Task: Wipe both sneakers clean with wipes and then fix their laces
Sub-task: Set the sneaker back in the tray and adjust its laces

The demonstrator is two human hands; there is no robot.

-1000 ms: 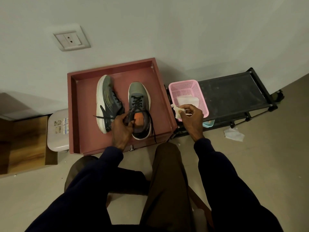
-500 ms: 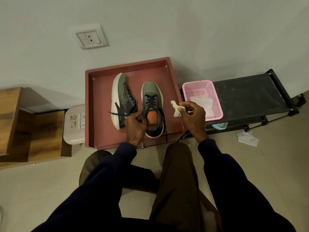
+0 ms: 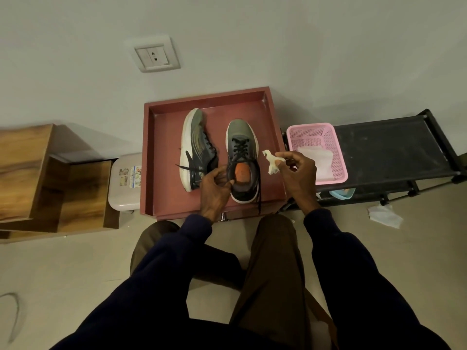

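Dark navy long sleeves (image 3: 353, 274), snug cuffs at wrists, olive-brown trousers (image 3: 273, 274)

The tray (image 3: 164, 173) is dull red. The tipped sneaker (image 3: 195, 140) is dark grey with gold streaks. The upright sneaker (image 3: 241, 130) is grey-green with black laces (image 3: 240, 147) and an orange insole (image 3: 242, 173). Both are white-soled. The wipe (image 3: 271, 164) is white, the basket (image 3: 328, 140) pink mesh, the rack (image 3: 391, 150) black and the cabinet (image 3: 22, 168) brown wood-grain.

Your left hand (image 3: 214, 188) reaches forward, fingers curled on sneaker (image 3: 241, 147) collar; your right hand (image 3: 298, 173) alongside, thumb and fingertips pinching wipe (image 3: 273, 164)
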